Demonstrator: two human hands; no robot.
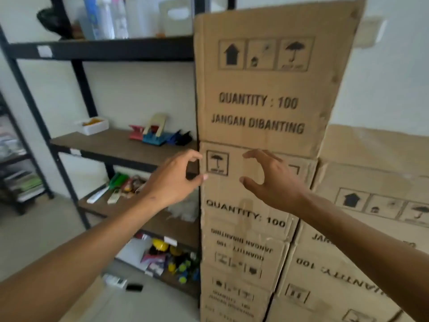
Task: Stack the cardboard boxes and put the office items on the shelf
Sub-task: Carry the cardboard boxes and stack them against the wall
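**Both hands up at the box tower, nothing gripped**

Tall stack of cardboard boxes [250, 205] dead ahead, hard against the right end of the black metal shelf [99, 48]. Top box [262, 89] sitting upright, printed "QUANTITY : 100" and "JANGAN DIBANTING", arrow, glass and umbrella marks along its upper face. Beneath it a second box [234, 189] with the same wording, then lower boxes with print upside down. To the right, a shorter second stack [362, 228], touching the first and reaching only about as high as the second box.

Left hand [171, 182] raised at the left edge of the second box, fingers curled, thumb and forefinger spread in a loose C right at the cardboard corner; whether touching it, cannot tell. Right hand [274, 182] hovering in front of the same box face, thumb low, fingers arched above, wide gap between them, holding nothing. Both forearms stretched forward from the lower corners.

Office items scattered over the shelf levels: white tray [92, 126] and coloured plastic stands [157, 133] on the brown middle board, remote-like sticks [102, 195] and green pieces one level down, yellow and blue bits [171, 256] on the lowest board. Bottles [104, 17] blurred up top. Small black object [134, 287] on the floor near the shelf foot.
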